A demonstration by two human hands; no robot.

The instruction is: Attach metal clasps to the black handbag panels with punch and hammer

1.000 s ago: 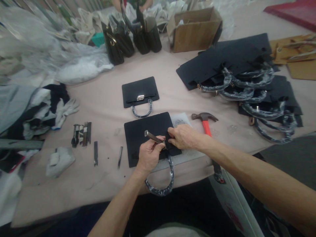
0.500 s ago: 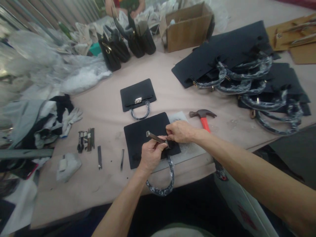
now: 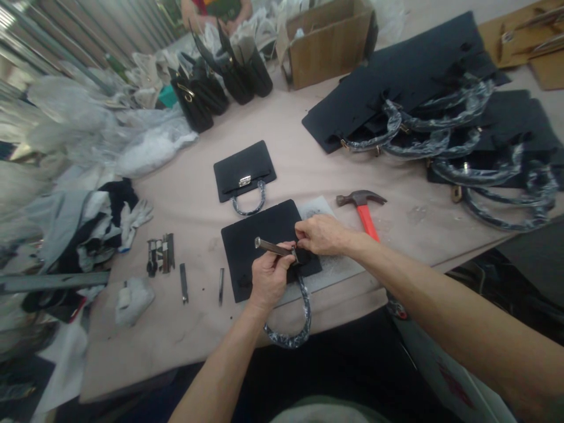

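Note:
My left hand is closed around a metal punch, which tilts over a black bag panel. Thumb and fingers of my right hand are pinched together at the panel's right part, close to the punch's tip; whatever they hold is hidden. A plastic-wrapped handle hangs from the panel past the table's front edge. Under the panel's right side lies a pale board. To the right of my right hand rests a claw hammer with a red handle.
Behind the panel lies a finished-looking black piece with a metal clasp. Several hand tools are at left. Stacked black panels with wrapped handles fill the right. Black bags, a cardboard box and another person's arm are at the back.
The camera view has shifted slightly. The punch leans a little lower, while both hands stay in nearly the same place on the panel.

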